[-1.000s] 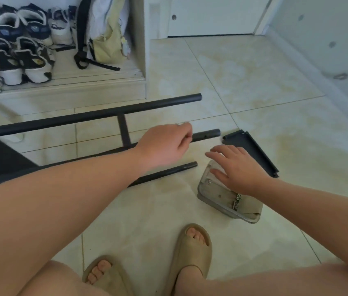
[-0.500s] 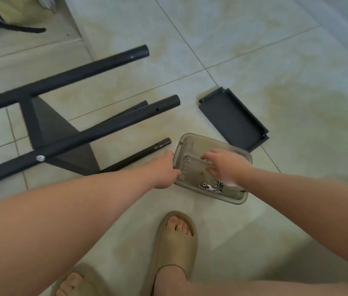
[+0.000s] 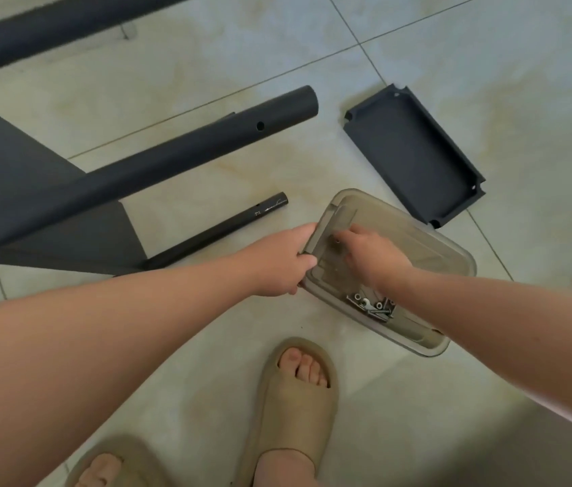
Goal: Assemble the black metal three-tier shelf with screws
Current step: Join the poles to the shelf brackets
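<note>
The black shelf frame (image 3: 189, 149) lies on its side on the tiled floor, with one flat shelf panel (image 3: 31, 191) fixed between its thick poles. A thin black rod (image 3: 228, 226) lies beside it. A clear plastic container (image 3: 453, 254) sits on the floor and holds a small pile of screws and washers (image 3: 372, 305) at its near end. My left hand (image 3: 284, 261) grips the container's left rim. My right hand (image 3: 372, 254) reaches inside it, with its fingertips pinching a small screw (image 3: 338, 241) in the far left corner.
A loose black shelf tray (image 3: 414, 152) lies on the floor just beyond the container. Another thick frame pole (image 3: 49, 33) crosses the top left. My feet in tan slippers (image 3: 295, 398) stand right in front of the container.
My view has dropped closer to the floor. My left hand left the frame pole and took hold of the container's rim. My right hand moved to the container's far left corner.
</note>
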A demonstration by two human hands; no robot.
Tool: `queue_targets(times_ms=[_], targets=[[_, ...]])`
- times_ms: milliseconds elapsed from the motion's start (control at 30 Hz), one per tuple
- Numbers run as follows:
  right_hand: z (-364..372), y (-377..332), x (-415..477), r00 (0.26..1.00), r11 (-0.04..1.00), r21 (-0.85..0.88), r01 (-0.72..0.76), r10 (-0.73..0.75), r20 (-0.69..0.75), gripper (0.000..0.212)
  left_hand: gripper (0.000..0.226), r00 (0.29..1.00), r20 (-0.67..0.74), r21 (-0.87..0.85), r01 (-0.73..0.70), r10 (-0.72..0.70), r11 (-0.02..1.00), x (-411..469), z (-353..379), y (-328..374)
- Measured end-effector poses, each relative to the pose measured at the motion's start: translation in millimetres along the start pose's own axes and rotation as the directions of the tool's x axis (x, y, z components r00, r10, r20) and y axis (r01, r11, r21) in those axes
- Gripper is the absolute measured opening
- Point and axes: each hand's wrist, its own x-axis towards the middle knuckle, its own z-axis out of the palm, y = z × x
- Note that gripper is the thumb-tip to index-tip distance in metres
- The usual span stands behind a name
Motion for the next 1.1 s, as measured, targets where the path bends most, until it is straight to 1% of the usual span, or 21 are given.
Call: queue_targets(times_ms=[67,133,233,333,400,467,500,600,667,767,800,900,1000,1100], targets=[[5.3,0.4,2.4,1.000,1.000,-0.027,0.011,-0.011,-0.008,0.034,0.043,1.000,0.027,-0.016,-0.004,0.004,1.000,-0.1,-1.8,-0.5],[9.5,1.5,3.9,1.000,0.998,-0.063,0.017,-0.018,-0.017,0.033,0.044,0.999,0.038,-0.025,-0.004,0.005,1.000,0.4,-2.6,-2.0],[11.4,1.7,5.2,0.999,0.993,-0.116,0.032,-0.031,0.006,0.026,0.046,0.999,0.047,-0.045,-0.002,0.004,0.999,1.6,-3.0,-3.8],[8.8,-1.1,6.1,0.999,0.992,-0.120,0.040,-0.038,0.018,0.024,0.046,0.999,0.035,-0.088,0.013,-0.010,0.996,0.9,-1.8,-4.2],[4.1,-1.0,4.1,0.999,0.995,-0.094,0.037,-0.034,0.031,0.020,0.045,0.999,0.024,-0.116,0.029,-0.027,0.993,-0.9,-0.4,-3.8],[-4.4,-1.9,-2.5,0.999,0.998,-0.053,0.036,-0.035,0.025,0.012,0.043,0.999,0.013,-0.100,0.050,-0.049,0.994,-4.1,0.5,-2.9],[-10.1,-3.4,-7.5,0.999,0.999,-0.023,0.042,-0.042,0.003,0.007,0.046,0.998,0.006,-0.080,0.066,-0.066,0.995,-6.1,0.4,-2.8],[-32.8,-13.9,-29.1,0.993,0.989,0.110,0.095,-0.087,-0.074,0.009,0.060,0.983,-0.054,-0.016,0.174,-0.175,0.985,-16.0,-4.3,-0.1],[-52.4,-25.2,-48.9,0.982,0.971,0.174,0.165,-0.145,-0.122,0.009,0.054,0.964,-0.054,-0.044,0.257,-0.259,0.965,-30.0,-11.9,7.0],[-81.4,-45.2,-77.1,0.947,0.938,0.230,0.259,-0.200,-0.250,0.011,0.031,0.947,-0.023,-0.114,0.317,-0.321,0.942,-60.5,-28.0,19.7],[-90.9,-53.9,-85.3,0.932,0.929,0.241,0.279,-0.202,-0.301,0.013,0.028,0.942,-0.008,-0.139,0.332,-0.336,0.933,-72.5,-34.0,23.8],[-123.0,-87.9,-108.1,0.878,0.898,0.274,0.345,-0.205,-0.433,0.015,0.027,0.929,0.007,-0.252,0.360,-0.370,0.898,-108.8,-54.1,33.2],[-155.5,-129.2,-124.9,0.811,0.851,0.290,0.439,-0.236,-0.536,0.016,0.025,0.933,-0.010,-0.453,0.317,-0.360,0.833,-146.6,-78.9,39.5],[-182.1,-176.4,-134.2,0.765,0.805,0.316,0.502,-0.242,-0.597,0.018,0.031,0.936,-0.082,-0.676,0.199,-0.341,0.709,-189.1,-107.0,42.2]])
